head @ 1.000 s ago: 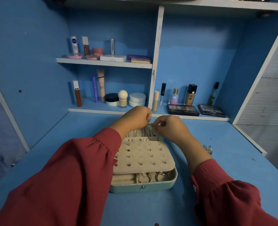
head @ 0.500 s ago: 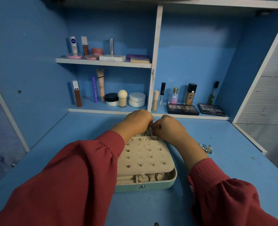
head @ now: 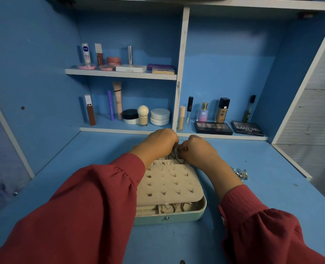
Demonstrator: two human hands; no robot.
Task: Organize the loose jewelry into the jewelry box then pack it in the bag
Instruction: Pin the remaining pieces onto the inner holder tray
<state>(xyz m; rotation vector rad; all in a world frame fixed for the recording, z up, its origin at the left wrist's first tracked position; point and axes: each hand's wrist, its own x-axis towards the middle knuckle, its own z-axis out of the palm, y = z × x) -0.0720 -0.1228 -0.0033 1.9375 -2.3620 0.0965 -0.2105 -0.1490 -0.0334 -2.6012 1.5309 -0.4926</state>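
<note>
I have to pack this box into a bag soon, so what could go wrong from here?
The loose jewelry on the desk lies close by the right forearm, so a sleeve could sweep it off. Both hands, left hand and right hand, work something tiny at the far end of the jewelry box; it could slip. The earring panel lies open, so studs may snag the sleeve.

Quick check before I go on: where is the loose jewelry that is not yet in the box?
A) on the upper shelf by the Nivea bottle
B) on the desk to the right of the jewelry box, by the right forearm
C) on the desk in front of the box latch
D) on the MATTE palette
B: a small silvery heap of loose jewelry lies on the blue desk right of the jewelry box.
</note>
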